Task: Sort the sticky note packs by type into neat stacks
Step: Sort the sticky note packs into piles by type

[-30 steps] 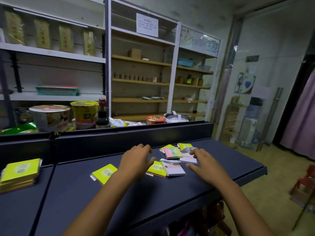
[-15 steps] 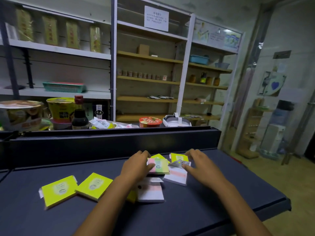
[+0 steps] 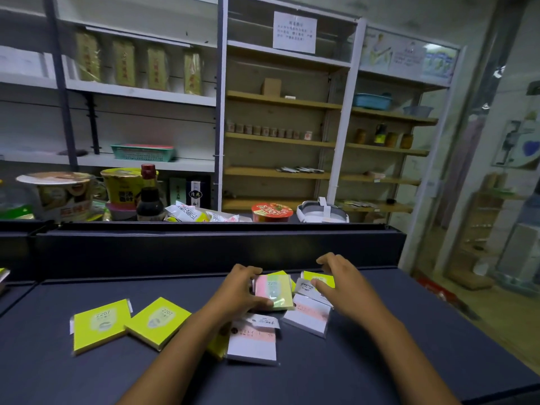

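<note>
Sticky note packs lie scattered on dark shelf top (image 3: 87, 381): two yellow 2207 packs (image 3: 100, 325) at 9 o'clock, white-pink packs (image 3: 252, 342) centre. Left hand (image 3: 239, 290) grips multicolour 2209 pack (image 3: 273, 292). Right hand (image 3: 344, 283) at 3 o'clock hovers spread wide, holding nothing.

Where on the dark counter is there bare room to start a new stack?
Free: the near strip in front of the two yellow 2207 packs, and the right end of the counter past the right hand. Crowded: the centre, where the left hand grips the pink-green pack among white packs.
</note>
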